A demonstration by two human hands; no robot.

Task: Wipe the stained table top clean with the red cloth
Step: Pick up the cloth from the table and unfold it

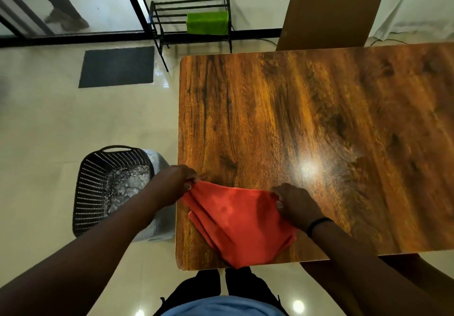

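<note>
From my remote feed, looking down: dark trousers and a blue shirt hem stand on glossy cream floor tiles at the near edge of the counter (319, 109), a rounded-corner slab of glossy, dark-streaked wood grain with a bright ceiling-light glare and a dull smeared patch just right of it. The red cloth (235, 220) lies folded at the counter's near left corner, its lowest fold at the near edge, soft and matte with layered edges showing on its left side. The left hand (172, 184) pinches the cloth's far left corner; the right hand (293, 205), a black band at the wrist, grips its right edge. I see both hands clenched on the fabric. Left of the counter, on the floor, sits a dark perforated plastic basket (98, 188) with crumpled plastic inside. Farther off lie a dark floor mat (116, 66), a black metal rack (172, 18) draped with a green towel (207, 22), and a tan chair (331, 16) at the counter's far side.
</note>
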